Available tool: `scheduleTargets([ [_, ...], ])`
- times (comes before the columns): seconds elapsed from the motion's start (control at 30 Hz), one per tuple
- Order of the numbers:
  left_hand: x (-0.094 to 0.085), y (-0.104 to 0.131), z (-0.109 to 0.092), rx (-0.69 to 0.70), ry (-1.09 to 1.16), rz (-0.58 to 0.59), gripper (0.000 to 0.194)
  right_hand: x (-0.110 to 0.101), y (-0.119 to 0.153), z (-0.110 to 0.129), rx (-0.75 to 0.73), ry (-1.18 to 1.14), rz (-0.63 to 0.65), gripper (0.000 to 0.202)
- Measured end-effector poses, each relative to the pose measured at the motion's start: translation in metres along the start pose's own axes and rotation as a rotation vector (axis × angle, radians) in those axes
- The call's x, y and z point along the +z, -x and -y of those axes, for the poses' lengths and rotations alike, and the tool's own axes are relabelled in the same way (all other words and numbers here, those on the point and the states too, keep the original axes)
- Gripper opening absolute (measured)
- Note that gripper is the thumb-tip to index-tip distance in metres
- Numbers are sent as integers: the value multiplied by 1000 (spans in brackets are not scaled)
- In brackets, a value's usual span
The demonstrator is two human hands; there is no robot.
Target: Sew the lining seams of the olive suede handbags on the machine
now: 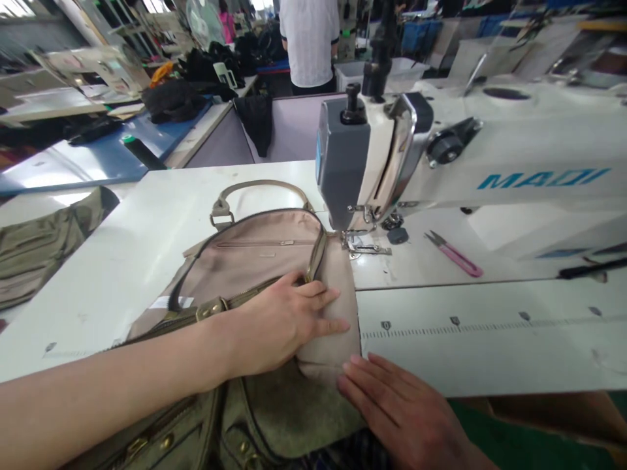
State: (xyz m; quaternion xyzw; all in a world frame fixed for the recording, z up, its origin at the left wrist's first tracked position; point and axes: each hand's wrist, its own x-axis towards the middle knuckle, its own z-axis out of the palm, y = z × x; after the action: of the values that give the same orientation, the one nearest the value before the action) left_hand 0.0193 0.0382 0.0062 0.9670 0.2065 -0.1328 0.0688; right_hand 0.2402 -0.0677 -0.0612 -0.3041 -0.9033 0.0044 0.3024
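An olive bag (pixel 294 411) lies partly over the table's front edge, its zipped mouth open and its pink-beige lining (pixel 255 254) showing. My left hand (pixel 289 316) rests on the lining beside the zipper, fingers spread and pointing right. Lower right, my right hand (pixel 396 405) lies at the lining's edge, its fingers extended and close together, the thumb hidden. The lining's far right corner reaches the presser foot (pixel 360 245) of the white sewing machine (pixel 529 143). A bag handle (pixel 264 184) arches behind the mouth.
Pink thread snips (pixel 455 254) lie right of the presser foot. A ruler scale (pixel 455 324) runs along the table (pixel 490 359). Another olive piece (pixel 44 241) lies at the left. Behind are a green-topped thread cone (pixel 142 151), a blue-topped table (pixel 88 156) and a person in white (pixel 310 46).
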Motion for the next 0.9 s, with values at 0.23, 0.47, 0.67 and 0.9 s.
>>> scheduleTargets([
  [0.23, -7, -5, 13, -54, 62, 50, 52, 17, -11, -18, 2, 37, -49, 40],
  [0.47, -20, -13, 28, -159, 153, 147, 59, 18, -27, -46, -56, 69, 5, 40],
  [0.67, -24, -24, 52, -156, 122, 161, 63, 22, -39, -69, -97, 105, 33, 38],
  [0.9, -36, -8, 72, -207, -15, 55, 43, 25, -42, -73, -64, 75, 43, 35],
])
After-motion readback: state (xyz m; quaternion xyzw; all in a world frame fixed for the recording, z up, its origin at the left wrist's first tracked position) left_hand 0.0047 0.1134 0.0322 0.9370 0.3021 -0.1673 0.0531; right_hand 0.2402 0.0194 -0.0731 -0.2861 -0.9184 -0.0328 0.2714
